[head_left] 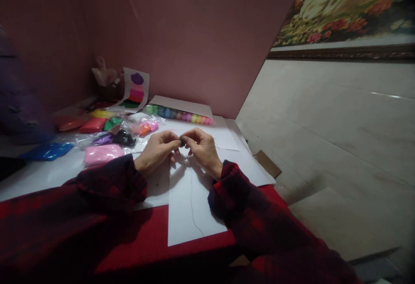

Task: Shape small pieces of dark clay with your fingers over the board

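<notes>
Our left hand (158,149) and right hand (201,148): fingertips of both pinched shut on 1 small dark clay lump (182,142), held just above white paper sheet (194,206) on desk (136,240). Clay packets (103,153) near left hand.

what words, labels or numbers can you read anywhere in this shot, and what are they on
None can be read.
The card leaning on the pink board shows only stacked colour shapes, no lettering.
The clay bags show no legible label; any print is too small and blurred.
</notes>
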Available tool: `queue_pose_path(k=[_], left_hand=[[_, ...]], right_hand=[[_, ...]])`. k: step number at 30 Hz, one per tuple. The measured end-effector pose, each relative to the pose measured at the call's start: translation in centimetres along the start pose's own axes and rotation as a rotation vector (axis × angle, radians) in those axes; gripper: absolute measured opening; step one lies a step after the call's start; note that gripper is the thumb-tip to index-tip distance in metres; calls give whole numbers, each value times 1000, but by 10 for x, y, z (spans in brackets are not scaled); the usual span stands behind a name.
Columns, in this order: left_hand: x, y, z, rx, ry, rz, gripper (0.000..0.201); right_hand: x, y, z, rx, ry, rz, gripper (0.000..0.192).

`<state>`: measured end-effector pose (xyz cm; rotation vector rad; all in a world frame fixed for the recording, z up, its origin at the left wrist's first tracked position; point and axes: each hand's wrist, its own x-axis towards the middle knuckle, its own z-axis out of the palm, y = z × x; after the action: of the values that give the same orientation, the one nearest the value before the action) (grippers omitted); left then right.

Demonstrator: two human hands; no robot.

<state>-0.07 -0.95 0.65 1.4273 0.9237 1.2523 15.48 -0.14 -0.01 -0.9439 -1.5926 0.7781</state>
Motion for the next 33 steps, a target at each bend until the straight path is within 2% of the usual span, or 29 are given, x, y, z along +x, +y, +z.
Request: queue_pose_path(k=[6, 11, 17, 24, 29, 33], left_hand=[[-2, 3, 1, -23, -36, -21, 21], [-2, 5, 1, -39, -33, -23, 21], [-2, 4, 0, -41, -50, -29, 20], [-2, 5, 0, -45, -42, -31, 18], [-2, 5, 0, -43, -39, -31, 18], [-3, 6, 1, -48, -38, -39, 19]], right_hand=[[0, 2, -1, -30, -31, -38, 13], [-1, 1, 0, -36, -17, -79, 8], [-4, -5, -2, -295, -1, -254, 13], [-5, -2, -2, -178, -38, -201, 15], [-6, -4, -3, -258, -19, -231, 17], [-6, -1, -2, -253, -66, -215, 23]])
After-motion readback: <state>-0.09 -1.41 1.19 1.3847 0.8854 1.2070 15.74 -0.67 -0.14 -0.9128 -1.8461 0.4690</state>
